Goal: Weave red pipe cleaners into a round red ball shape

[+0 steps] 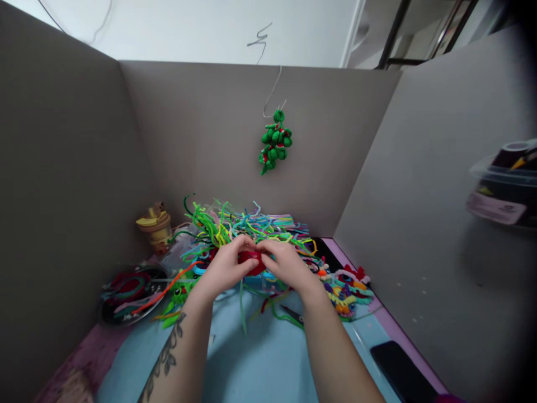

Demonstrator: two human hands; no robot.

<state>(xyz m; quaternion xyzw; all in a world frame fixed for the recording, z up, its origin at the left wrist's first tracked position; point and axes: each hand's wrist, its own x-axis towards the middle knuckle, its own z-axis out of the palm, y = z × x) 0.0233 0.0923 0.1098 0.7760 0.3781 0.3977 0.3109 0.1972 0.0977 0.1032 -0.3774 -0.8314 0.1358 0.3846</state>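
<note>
My left hand (226,266) and my right hand (285,264) meet over the light blue table (268,364), fingers pinched together on a small red pipe-cleaner piece (250,262) held between them. Just behind the hands lies a big tangled heap of coloured pipe cleaners (243,226), mostly green, yellow and blue. A green stem (242,310) hangs down from under the hands. A finished green-and-red pipe-cleaner cluster (274,141) hangs on a wire hook from the grey back wall.
A round dark tray (126,296) with coiled pipe cleaners sits at the left, a yellow toy-topped jar (154,225) behind it. Colourful finished pieces (346,288) lie at the right. A black phone (400,372) rests near the right edge. Grey partition walls enclose three sides.
</note>
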